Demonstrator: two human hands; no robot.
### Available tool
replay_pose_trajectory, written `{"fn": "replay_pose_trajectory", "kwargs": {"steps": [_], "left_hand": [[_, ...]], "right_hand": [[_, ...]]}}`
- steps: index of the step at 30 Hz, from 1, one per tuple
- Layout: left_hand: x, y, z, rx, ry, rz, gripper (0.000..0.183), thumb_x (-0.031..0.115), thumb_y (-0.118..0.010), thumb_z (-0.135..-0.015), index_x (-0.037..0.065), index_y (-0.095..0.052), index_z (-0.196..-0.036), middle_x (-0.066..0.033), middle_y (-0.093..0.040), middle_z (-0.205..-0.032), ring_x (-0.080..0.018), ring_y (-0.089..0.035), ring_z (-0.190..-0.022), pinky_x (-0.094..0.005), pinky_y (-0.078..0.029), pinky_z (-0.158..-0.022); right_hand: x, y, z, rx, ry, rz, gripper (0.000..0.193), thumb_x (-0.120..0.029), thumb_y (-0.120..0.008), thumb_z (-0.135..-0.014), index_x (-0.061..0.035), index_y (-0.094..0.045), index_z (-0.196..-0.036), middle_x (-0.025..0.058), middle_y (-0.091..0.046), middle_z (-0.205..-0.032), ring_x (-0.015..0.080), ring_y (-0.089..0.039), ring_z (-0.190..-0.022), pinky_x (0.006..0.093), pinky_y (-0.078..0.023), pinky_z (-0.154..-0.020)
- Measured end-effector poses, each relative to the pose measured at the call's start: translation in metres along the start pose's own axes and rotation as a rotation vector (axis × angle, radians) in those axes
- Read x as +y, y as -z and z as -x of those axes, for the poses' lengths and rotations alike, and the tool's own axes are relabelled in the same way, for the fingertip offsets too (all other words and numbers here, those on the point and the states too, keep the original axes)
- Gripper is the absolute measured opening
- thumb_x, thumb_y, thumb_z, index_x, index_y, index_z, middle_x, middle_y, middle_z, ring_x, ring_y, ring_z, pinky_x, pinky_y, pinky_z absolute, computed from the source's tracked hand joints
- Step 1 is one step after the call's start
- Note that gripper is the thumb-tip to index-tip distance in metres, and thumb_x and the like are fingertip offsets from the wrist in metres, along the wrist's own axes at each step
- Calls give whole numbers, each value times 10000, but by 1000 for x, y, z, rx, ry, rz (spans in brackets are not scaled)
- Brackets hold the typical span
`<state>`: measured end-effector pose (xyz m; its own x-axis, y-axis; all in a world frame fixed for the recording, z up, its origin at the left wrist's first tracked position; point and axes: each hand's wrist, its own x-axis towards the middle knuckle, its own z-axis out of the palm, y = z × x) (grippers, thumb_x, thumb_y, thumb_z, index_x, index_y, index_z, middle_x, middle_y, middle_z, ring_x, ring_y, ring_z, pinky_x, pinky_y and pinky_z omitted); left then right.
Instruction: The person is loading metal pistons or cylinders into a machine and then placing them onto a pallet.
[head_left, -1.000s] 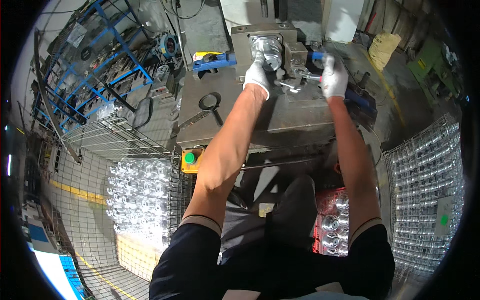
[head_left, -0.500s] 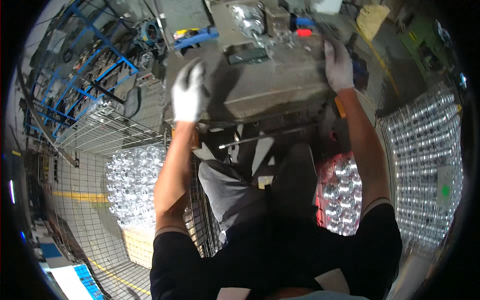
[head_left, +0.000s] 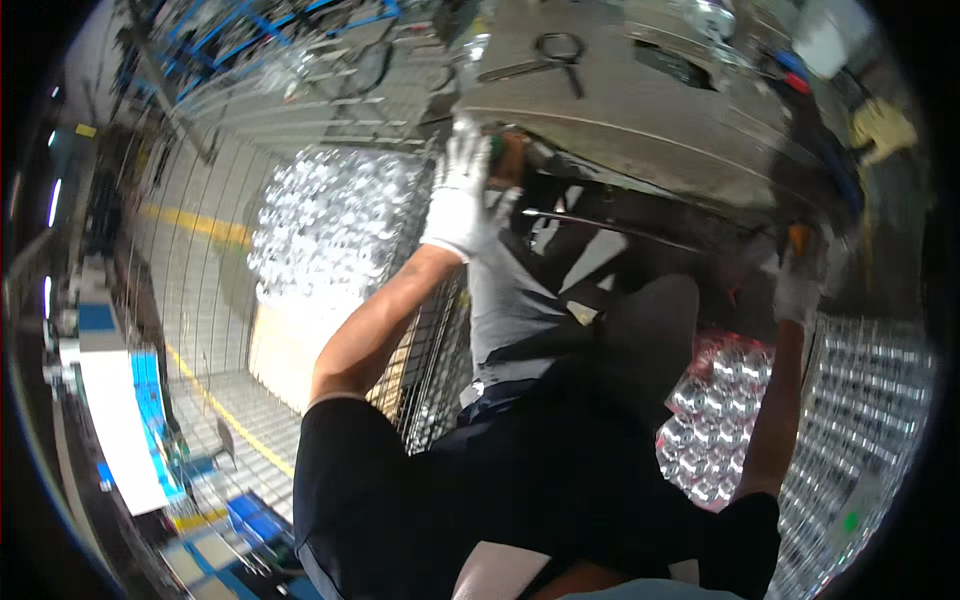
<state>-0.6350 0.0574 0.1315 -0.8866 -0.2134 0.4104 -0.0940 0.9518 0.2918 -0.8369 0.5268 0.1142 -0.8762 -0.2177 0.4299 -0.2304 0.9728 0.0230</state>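
Observation:
My left hand (head_left: 458,205), in a white glove, is at the left front corner of the grey worktable (head_left: 640,125). Its fingers look stretched out, beside a small box with a green and brownish-orange part (head_left: 508,160). Over at the table's right front side, my gloved right hand (head_left: 799,285) is next to an orange part (head_left: 798,238). Motion smears the right fingers, so their grip is unclear. On the tabletop lie a dark ring-shaped tool with straight arms (head_left: 558,50) and a dark flat piece (head_left: 672,65).
A wire cage (head_left: 215,300) at left holds stacked shiny metal parts (head_left: 330,220) above a cardboard-coloured layer. More shiny parts (head_left: 708,430) lie in red wrapping at right, beside another wire cage of parts (head_left: 860,400). A thin rod (head_left: 610,228) spans below the table edge.
Both hands have come down from above the tabletop to its front corners. The view has swung left, so the table now appears farther right and the left cage shows more fully.

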Motion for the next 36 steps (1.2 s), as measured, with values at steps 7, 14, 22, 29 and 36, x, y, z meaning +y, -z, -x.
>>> {"fn": "replay_pose_trajectory", "kwargs": {"steps": [7, 14, 22, 29, 36], "left_hand": [[1, 8, 5, 6, 80, -118, 778, 320, -679, -729, 58, -295, -1352, -163, -316, -1385, -464, -260, -1271, -594, -196, -1015], [-22, -10, 43, 236, 157, 80, 692, 224, -629, -793, -19, -299, -1350, -240, -316, -1383, -420, -275, -1286, -464, -217, -1066], [-137, -52, 177, -126, 1092, -367, 673, 460, -489, -845, 55, -306, -1351, -196, -292, -1411, -392, -287, -1288, -563, -229, -1038], [-157, -84, 233, -240, 1152, -412, 723, 453, -503, -823, 55, -267, -1379, -179, -271, -1421, -372, -239, -1312, -508, -235, -1051], [-136, -79, 225, -266, 1163, -427, 745, 408, -572, -802, 65, -257, -1383, -171, -254, -1432, -354, -180, -1342, -476, -213, -1077]], "right_hand": [[-18, -4, -7, 93, 59, -42, 606, -325, -498, -865, -78, -288, -1377, 186, -292, -1409, 349, -284, -1293, 451, -256, -1048], [-13, -11, 2, -34, 14, 136, 687, -296, -541, -828, -56, -242, -1398, 177, -249, -1436, 319, -213, -1342, 441, -135, -1103], [-41, 13, 3, 83, -21, 31, 623, -336, -475, -870, 17, -290, -1349, 178, -233, -1435, 369, -199, -1333, 480, -152, -1094], [-93, 38, -43, 116, 85, -146, 550, -283, -439, -893, 26, -306, -1328, 200, -264, -1407, 384, -204, -1323, 490, -163, -1085], [-118, 53, -140, 320, 195, -336, 518, -306, -419, -913, 34, -344, -1297, 243, -332, -1351, 421, -298, -1261, 463, -259, -1045]]}}
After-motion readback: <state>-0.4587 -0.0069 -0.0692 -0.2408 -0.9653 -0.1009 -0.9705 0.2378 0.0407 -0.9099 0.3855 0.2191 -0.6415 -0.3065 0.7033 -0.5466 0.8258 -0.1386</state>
